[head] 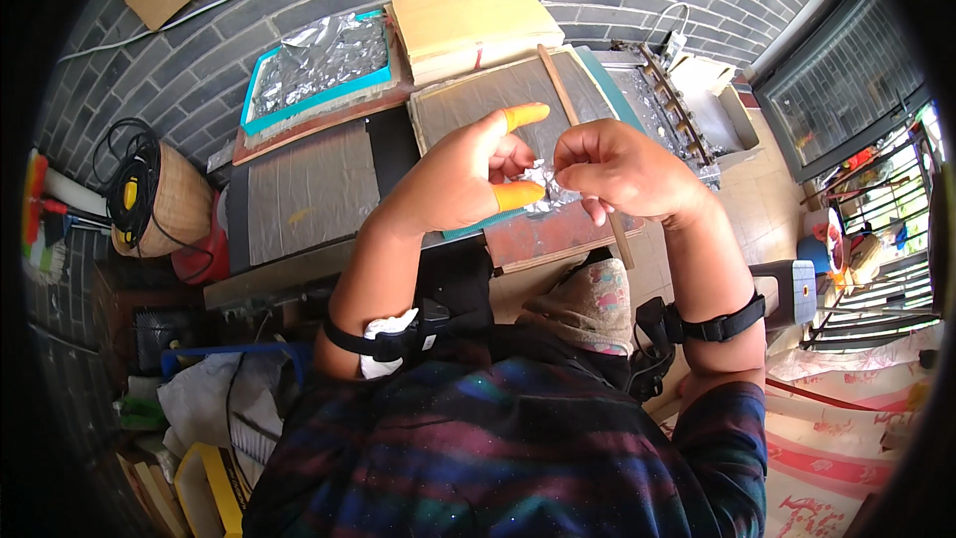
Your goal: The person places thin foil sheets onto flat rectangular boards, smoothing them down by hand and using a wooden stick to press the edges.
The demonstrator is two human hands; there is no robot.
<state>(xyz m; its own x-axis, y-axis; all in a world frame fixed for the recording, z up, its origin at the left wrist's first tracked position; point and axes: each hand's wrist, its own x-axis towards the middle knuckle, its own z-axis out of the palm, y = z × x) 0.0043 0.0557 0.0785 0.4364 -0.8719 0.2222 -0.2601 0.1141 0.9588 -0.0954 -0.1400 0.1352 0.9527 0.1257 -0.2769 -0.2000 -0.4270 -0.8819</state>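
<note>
Crumpled silver foil (549, 190) lies between my two hands, above the front of the worktable. My left hand (467, 172) wears yellow finger covers on its thumb and index finger, which are spread apart. Its other fingers curl beside the foil; whether they grip it is hidden. My right hand (620, 168) has thumb and index finger pinched together at the foil's right side. Under the hands are a worn reddish board (556, 235) and the edge of a teal mat (485, 224). A long wooden strip (559, 82) runs beneath my right hand.
A teal-rimmed tray (321, 116) heaped with crumpled foil stands at the back left. Beside it rises a thick stack of yellowish paper (478, 22). A grey-covered panel (314, 190) lies left; a metal device with a row of knobs (676, 108) sits right. A woven basket (179, 194) holds coiled cable.
</note>
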